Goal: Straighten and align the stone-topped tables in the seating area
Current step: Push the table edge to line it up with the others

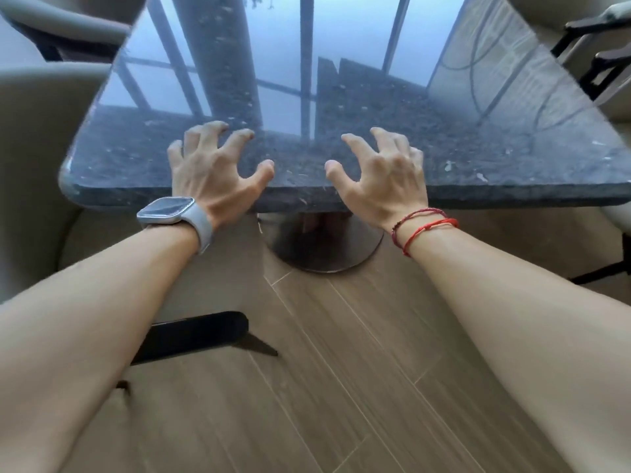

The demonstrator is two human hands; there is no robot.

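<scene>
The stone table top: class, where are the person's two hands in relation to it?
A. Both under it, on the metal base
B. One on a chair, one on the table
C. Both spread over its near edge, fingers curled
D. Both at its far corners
C. The left hand and right hand sit side by side over the near edge of the stone table top, fingers spread and curled.

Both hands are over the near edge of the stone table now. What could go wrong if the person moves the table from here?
1. The left hand and right hand are spread, fingers curled, over the polished stone top; they may slip.
2. The top sits on one round metal base, so pushing the edge may tip it.
3. Beige chairs stand close beside the table; a corner may hit one.
</scene>
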